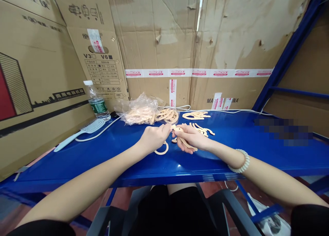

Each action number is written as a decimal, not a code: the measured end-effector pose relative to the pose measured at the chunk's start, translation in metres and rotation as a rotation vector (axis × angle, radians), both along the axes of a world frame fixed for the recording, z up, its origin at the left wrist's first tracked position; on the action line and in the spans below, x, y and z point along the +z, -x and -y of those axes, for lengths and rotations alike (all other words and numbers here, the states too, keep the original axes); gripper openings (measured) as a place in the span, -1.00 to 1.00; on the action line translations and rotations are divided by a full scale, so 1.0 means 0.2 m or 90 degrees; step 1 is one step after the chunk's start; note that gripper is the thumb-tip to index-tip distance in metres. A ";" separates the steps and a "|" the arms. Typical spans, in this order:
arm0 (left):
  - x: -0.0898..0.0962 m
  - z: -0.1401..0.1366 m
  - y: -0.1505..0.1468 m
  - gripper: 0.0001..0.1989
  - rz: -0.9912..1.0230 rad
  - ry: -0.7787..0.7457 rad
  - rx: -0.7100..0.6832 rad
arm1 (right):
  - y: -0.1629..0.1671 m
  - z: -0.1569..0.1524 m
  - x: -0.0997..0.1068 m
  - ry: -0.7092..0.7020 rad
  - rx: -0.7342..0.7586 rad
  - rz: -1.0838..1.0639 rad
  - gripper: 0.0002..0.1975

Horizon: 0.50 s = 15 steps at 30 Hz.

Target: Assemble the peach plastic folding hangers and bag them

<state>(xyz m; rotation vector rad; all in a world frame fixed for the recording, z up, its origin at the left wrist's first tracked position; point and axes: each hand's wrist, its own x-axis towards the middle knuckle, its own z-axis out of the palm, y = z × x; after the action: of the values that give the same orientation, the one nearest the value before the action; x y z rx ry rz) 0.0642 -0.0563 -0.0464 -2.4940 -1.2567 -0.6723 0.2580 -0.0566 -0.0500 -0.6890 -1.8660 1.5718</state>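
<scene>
Above the front half of the blue table, my two hands meet over a pale wooden piece. My right hand is closed round this curved wooden piece, whose end sticks out below the fingers. At its upper end, my left hand pinches a small pale part that the fingers mostly hide. Under my left hand lies a wooden ring, partly covered. Loose curved wooden pieces lie just behind my right hand. A small round piece shows between the hands.
Behind the hands are a clear plastic bag full of wooden pieces and a further pile of curved pieces. A water bottle and a light blue hairbrush are at left. Cardboard walls the table's back; a white cable runs along it.
</scene>
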 end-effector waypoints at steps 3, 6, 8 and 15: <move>0.01 0.01 0.00 -0.75 -0.041 -0.014 0.013 | 0.00 0.02 0.01 -0.056 -0.045 0.053 -0.66; 0.00 0.02 -0.01 -0.74 -0.049 -0.016 0.014 | 0.00 0.05 0.03 -0.186 -0.124 0.155 -0.72; 0.00 0.02 -0.01 -0.71 -0.055 -0.020 0.019 | 0.00 0.07 0.04 -0.283 -0.161 0.210 -0.73; 0.01 0.02 0.00 -0.66 0.030 0.073 0.063 | -0.05 0.02 0.07 -0.488 -0.255 0.199 -0.68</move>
<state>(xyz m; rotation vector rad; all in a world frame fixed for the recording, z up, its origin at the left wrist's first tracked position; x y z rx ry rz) 0.0647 -0.0604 -0.0443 -2.4992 -1.4637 -0.6569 0.2672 -0.0597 -0.0368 -0.8894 -2.1609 0.4458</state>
